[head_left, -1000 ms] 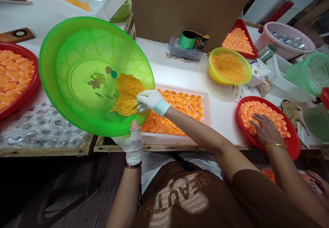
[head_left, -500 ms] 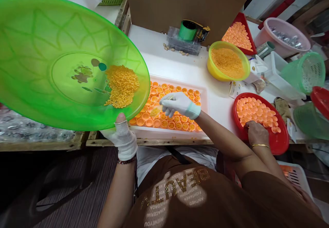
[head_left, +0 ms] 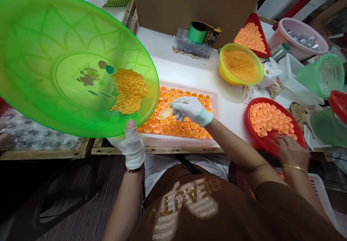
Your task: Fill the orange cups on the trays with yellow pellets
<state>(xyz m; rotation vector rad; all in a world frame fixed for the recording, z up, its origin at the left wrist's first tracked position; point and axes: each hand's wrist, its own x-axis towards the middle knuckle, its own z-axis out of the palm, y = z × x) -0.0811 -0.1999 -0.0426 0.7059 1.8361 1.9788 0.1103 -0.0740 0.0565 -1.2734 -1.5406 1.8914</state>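
Observation:
My left hand, in a white glove, grips the near rim of a big green plastic basin held tilted above the table edge. A heap of small yellow discs lies in the basin's lower right part. My right hand, also gloved, hovers over a white tray packed with several orange caps. Its fingers are pinched on a blurred clump of yellow discs above the caps.
Another person's bare hand with a gold bangle rests at the rim of a red bowl of orange caps. A yellow bowl of yellow discs, a red triangular tray, green baskets and a cardboard box stand behind.
My right hand left the basin with a pinch of yellow discs and moved over the tray of caps. The basin rose and shifted left. The other person's hand slid to the red bowl's near rim.

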